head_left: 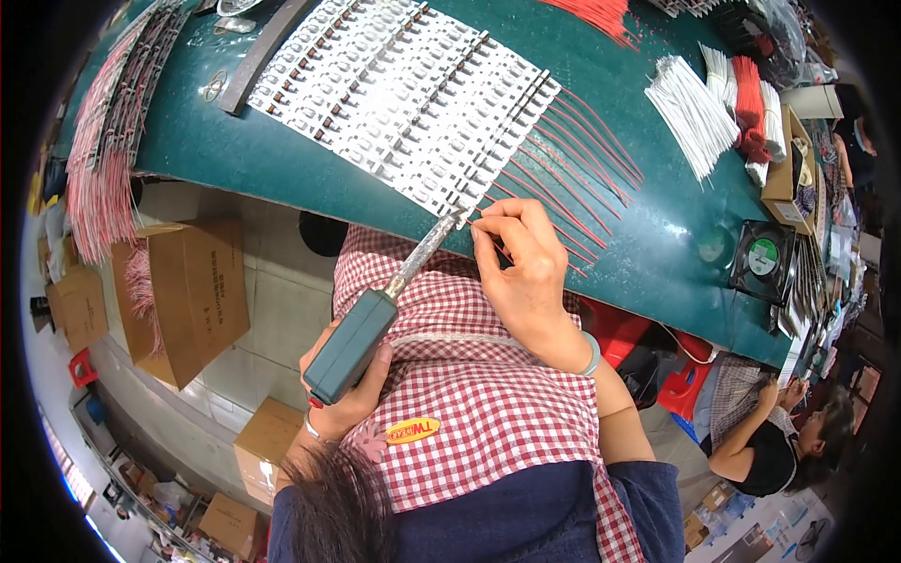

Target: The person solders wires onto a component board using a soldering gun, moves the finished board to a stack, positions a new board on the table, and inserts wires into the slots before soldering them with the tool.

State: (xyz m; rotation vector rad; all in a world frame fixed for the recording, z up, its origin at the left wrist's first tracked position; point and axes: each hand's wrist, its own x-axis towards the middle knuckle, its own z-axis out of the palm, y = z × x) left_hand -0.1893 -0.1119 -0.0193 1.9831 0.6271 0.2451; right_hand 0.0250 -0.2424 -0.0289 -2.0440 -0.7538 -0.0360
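The left hand [349,403] is wrapped round the green soldering tool [352,347], its tip at the near corner of the white panel [404,103] on the green table [671,249]. The right hand [533,277] pinches a thin red wire [504,251] there, thumb and finger together. If the tool slips, it could burn those fingers (they are so close). If the wire wiggles, it may stick on crooked
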